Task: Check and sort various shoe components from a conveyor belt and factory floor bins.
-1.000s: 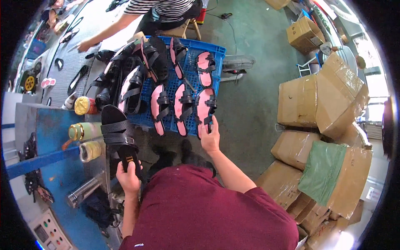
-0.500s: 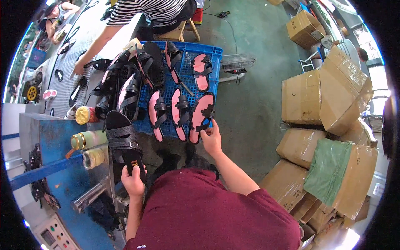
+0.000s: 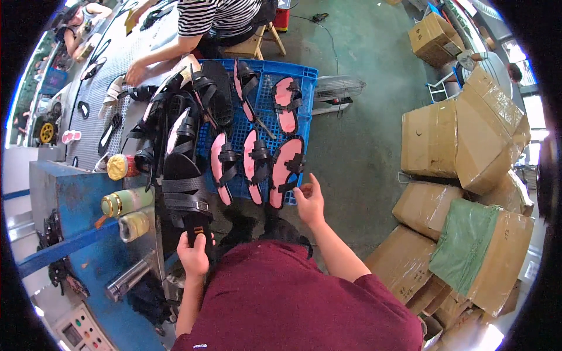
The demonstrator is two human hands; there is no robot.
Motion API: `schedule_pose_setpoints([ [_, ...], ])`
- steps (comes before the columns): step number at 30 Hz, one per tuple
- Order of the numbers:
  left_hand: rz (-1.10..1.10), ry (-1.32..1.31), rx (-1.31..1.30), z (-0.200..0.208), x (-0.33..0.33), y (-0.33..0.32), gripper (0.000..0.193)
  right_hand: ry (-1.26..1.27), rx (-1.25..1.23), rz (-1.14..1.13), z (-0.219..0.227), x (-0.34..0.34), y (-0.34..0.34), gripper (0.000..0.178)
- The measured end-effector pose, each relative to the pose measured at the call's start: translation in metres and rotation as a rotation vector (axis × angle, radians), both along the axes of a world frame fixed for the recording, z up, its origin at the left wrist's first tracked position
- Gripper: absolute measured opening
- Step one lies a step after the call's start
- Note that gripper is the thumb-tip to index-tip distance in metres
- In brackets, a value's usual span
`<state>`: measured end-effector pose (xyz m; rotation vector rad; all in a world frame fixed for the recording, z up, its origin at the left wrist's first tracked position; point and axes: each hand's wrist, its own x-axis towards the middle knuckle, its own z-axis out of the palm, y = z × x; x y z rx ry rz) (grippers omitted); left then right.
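A black strappy sandal with a buckle is gripped at its heel by my left hand, toe pointing away from me. My right hand is beside the front right corner of a blue plastic crate, its thumb and forefinger apart and nothing seen between them. Closest to it lies a pink-soled sandal part with black straps; whether the thumb touches it I cannot tell. Two similar pink-soled pieces, the middle one and the left one, lie alongside it on the crate.
Black sandals are heaped on the crate's left. Left of me stands a blue machine with a green bottle. A person in a striped shirt reaches over a grey conveyor. Cardboard boxes stack up at right.
My right hand has drawn back from the pink-soled piece, its fingers now spread. The black sandal stays in my left hand. The striped-shirt person's arm has pulled in over the conveyor.
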<state>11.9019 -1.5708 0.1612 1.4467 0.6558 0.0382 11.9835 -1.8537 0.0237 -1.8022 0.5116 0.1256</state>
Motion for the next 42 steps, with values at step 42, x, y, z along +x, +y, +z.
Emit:
schedule_pose_setpoints([
  [42, -0.060, 1.028, 0.094, -0.188, -0.124, 0.124, 0.031, -0.085, 0.023, -0.026, 0.087, 0.252, -0.131, 0.026],
])
